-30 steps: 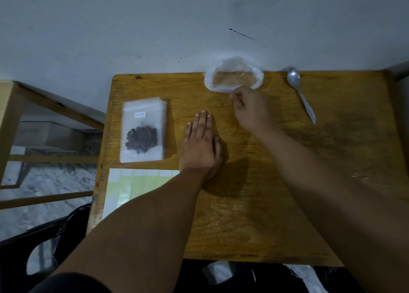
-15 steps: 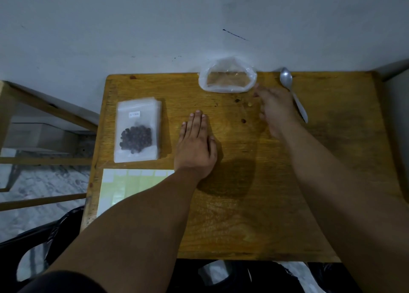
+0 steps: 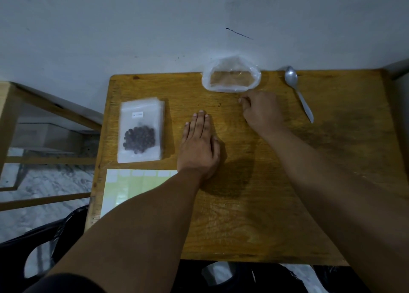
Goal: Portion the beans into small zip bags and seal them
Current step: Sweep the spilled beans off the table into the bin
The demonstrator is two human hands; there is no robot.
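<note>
Here, head view, looking down. Wooden table pushed against a pale wall. Left hand lies palm down near the table's middle, fingers straight and close together, holding nothing. Right hand sits nearer the table's far edge, fingers curled in with the tips bunched at the thumb; cannot tell whether anything is pinched there. Open clear plastic bag at the table's far edge, touching the wall, with brownish contents, just beyond the right knuckles. Metal spoon at the table's far right, bowl toward the wall, untouched. Stack of small zip bags on the table's left side; the top one holds dark beans and bears a white label. Pale green sticker sheet at the table's near-left corner, partly under the left forearm.
</note>
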